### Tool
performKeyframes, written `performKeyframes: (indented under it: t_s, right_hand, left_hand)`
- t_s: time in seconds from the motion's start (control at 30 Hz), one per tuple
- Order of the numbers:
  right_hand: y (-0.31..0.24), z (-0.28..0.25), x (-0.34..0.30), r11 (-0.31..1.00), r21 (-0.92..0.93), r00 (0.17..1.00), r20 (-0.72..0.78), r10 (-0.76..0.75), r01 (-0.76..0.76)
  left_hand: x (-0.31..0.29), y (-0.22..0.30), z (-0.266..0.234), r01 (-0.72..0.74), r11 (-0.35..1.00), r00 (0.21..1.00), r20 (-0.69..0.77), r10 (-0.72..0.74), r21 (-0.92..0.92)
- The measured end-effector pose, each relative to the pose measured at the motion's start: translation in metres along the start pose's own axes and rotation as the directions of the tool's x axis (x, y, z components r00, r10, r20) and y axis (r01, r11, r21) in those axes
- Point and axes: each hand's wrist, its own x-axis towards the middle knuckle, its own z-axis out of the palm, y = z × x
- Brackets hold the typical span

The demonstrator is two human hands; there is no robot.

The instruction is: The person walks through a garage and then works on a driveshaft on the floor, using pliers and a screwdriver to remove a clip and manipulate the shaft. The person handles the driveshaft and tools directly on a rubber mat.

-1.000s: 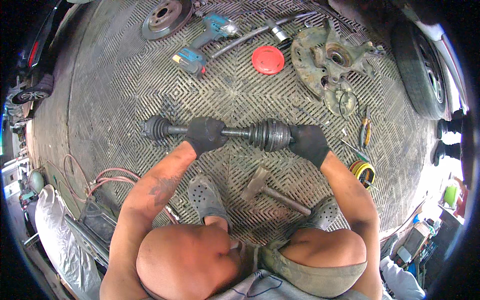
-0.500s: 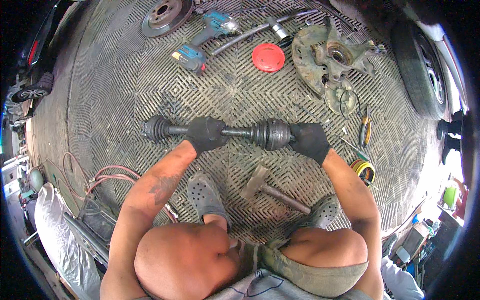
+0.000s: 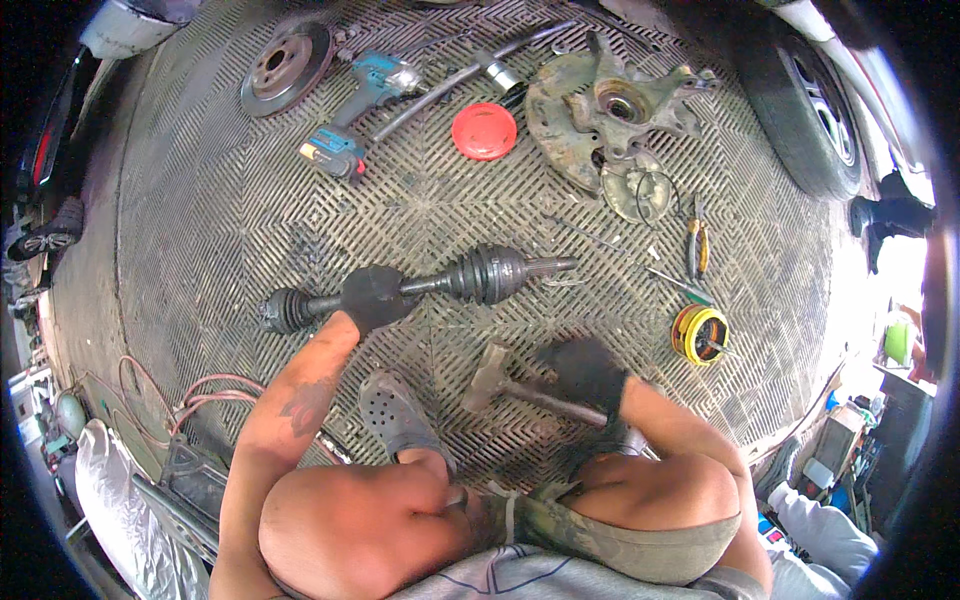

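Observation:
My gloved left hand (image 3: pixel 372 300) is wrapped round the middle shaft of a black CV axle (image 3: pixel 487 274). The axle slants slightly over the floor mat, its larger boot and splined stub end pointing right. My gloved right hand (image 3: pixel 584 370) is off the axle, low on the right, with its fingers stretched leftward and somewhat blurred. Beneath and beside it lies a sledgehammer (image 3: pixel 488 376), head to the left, with part of its handle hidden by the hand. Whether the hand touches the handle I cannot tell.
Farther off lie a brake disc (image 3: pixel 285 68), a cordless impact wrench (image 3: pixel 362 105), a long bar (image 3: pixel 430 100), a red lid (image 3: pixel 484 131) and a steering knuckle (image 3: pixel 620 105). At right are pliers (image 3: pixel 697 248), a screwdriver (image 3: pixel 682 288), a yellow tub (image 3: pixel 699 335) and a wheel (image 3: pixel 800 120).
My right hand has let go of the axle's right end and moved down beside the hammer. The left hand still holds the axle, which now tilts up to the right. The view has shifted.

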Motion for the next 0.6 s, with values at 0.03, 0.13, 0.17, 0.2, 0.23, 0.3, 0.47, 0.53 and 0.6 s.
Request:
performKeyframes:
  t_s: [0.03, 0.13, 0.17, 0.2, 0.23, 0.3, 0.47, 0.53, 0.6]
  right_hand:
    - [-0.021, 0.002, 0.000, 0.999, 0.032, 0.975, 0.222, 0.028, -0.036]
    - [-0.020, 0.052, -0.014, 1.000, 0.003, 0.999, -0.045, -0.029, 0.029]
    - [-0.017, 0.060, -0.011, 0.999, -0.016, 0.990, -0.133, -0.040, 0.038]
    - [-0.013, 0.067, -0.012, 0.999, 0.019, 0.995, -0.096, 0.033, -0.031]
    - [-0.018, 0.067, -0.009, 0.998, 0.011, 0.993, -0.106, 0.059, -0.058]
    - [-0.022, 0.051, -0.010, 0.993, -0.020, 0.985, -0.126, 0.115, -0.119]
    - [0.014, -0.010, 0.005, 0.982, -0.188, 0.997, -0.069, -0.014, 0.001]
    - [0.022, -0.042, 0.005, 0.957, -0.286, 0.999, -0.012, -0.050, 0.044]
    - [0.033, -0.070, -0.008, 0.909, -0.414, 0.997, 0.044, 0.067, -0.043]
  left_hand:
    - [0.003, 0.002, -0.002, 0.014, 1.000, 0.999, 0.040, -0.014, -0.006]
    - [0.006, 0.010, -0.015, 0.042, 0.999, 0.991, 0.125, -0.037, -0.035]
    - [0.005, 0.012, -0.020, 0.042, 0.998, 0.991, 0.127, -0.036, -0.047]
    - [0.004, 0.015, -0.026, 0.045, 0.997, 0.991, 0.128, -0.036, -0.061]
    - [-0.002, 0.012, -0.031, 0.057, 0.997, 0.984, 0.171, -0.047, -0.057]
    - [-0.002, 0.010, -0.045, 0.080, 0.995, 0.967, 0.246, -0.062, -0.064]
    - [0.003, -0.028, -0.050, 0.114, 0.748, 0.991, 0.124, -0.042, -0.654]
    - [0.009, -0.029, -0.060, 0.314, 0.336, 0.950, 0.293, -0.111, -0.888]
    - [0.009, -0.016, -0.072, 0.279, 0.276, 0.960, 0.261, -0.101, -0.920]
